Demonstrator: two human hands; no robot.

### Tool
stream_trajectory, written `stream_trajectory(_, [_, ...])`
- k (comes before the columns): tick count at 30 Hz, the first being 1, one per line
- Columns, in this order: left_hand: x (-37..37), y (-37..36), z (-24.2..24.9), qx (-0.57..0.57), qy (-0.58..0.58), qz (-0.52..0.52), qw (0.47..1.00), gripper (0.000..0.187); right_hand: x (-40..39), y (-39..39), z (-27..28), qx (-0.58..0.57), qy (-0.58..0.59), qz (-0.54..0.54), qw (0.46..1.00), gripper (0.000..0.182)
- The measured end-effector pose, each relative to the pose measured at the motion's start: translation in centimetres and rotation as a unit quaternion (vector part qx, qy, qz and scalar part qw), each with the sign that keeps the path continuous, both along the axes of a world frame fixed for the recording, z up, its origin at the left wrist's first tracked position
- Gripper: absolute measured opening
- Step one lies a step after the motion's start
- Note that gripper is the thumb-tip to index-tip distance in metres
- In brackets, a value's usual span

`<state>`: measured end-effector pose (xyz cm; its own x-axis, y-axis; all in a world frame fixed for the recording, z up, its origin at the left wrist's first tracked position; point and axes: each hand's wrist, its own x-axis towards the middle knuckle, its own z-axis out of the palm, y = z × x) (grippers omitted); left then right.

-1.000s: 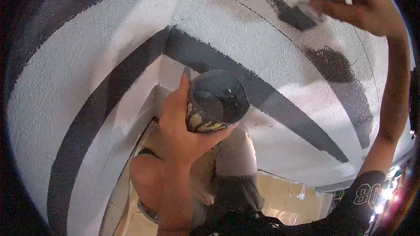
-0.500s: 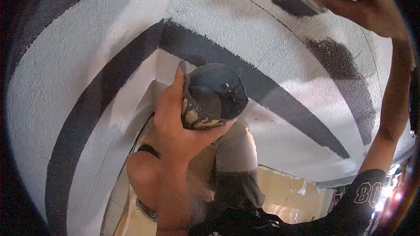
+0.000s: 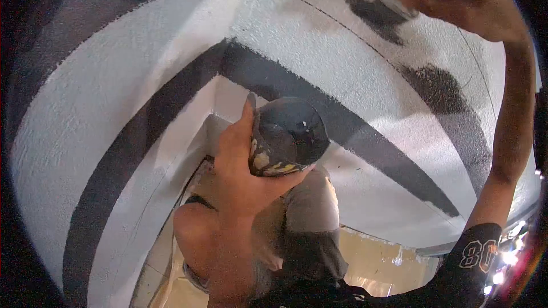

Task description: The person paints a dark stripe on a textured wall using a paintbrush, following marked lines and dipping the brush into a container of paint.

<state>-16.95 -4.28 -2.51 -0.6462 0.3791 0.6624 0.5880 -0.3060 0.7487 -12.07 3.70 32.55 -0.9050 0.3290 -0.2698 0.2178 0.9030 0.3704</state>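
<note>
My left hand is wrapped round a paint cup, its outside smeared with yellow and pale paint. The cup is tipped so that I look into it, and dark paint coats the inside. High at the upper right, my right hand grips a paintbrush, blurred at the bristle end. The brush is at a dark patch of paint on the white wall. Whether the bristles touch the wall is hard to tell.
Dark curved bands run across both walls and meet at the corner. Another black patch lies below the brush, between thin drawn lines. My bent knees are under the cup. A yellowish surface shows low down.
The view has shifted, so the wall sits lower in it. Against the wall, the brush has moved up and left along the dark patch. My left hand still holds the cup.
</note>
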Motion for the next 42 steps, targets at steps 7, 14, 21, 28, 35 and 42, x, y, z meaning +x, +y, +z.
stream_trajectory(7, [-0.5,-0.6,0.5,0.027,0.009,0.032,0.999,0.102,-3.0,4.5,-0.3,-0.051,0.095,0.245,0.964,0.020])
stream_trajectory(14, [-0.8,-0.9,0.3,0.000,0.024,0.026,0.999,0.105,-4.7,5.4,-0.8,-0.114,0.205,0.301,0.924,0.020])
stream_trajectory(21, [-1.0,-1.3,0.3,-0.001,0.033,0.044,0.998,0.105,-3.3,-1.4,-0.4,0.089,0.050,0.086,0.991,0.014])
stream_trajectory(28, [-1.2,-1.7,0.7,0.038,0.019,0.038,0.998,0.102,-6.9,2.0,-1.2,0.032,0.194,0.262,0.945,0.012])
stream_trajectory(35, [-1.4,-2.0,0.3,0.035,0.010,0.042,0.998,0.102,-5.9,0.6,0.3,-0.020,0.044,0.106,0.993,0.013])
stream_trajectory(42, [-1.8,-2.4,-0.1,0.019,0.036,0.049,0.998,0.110,-7.5,1.0,-0.7,0.033,0.060,0.115,0.991,0.010])
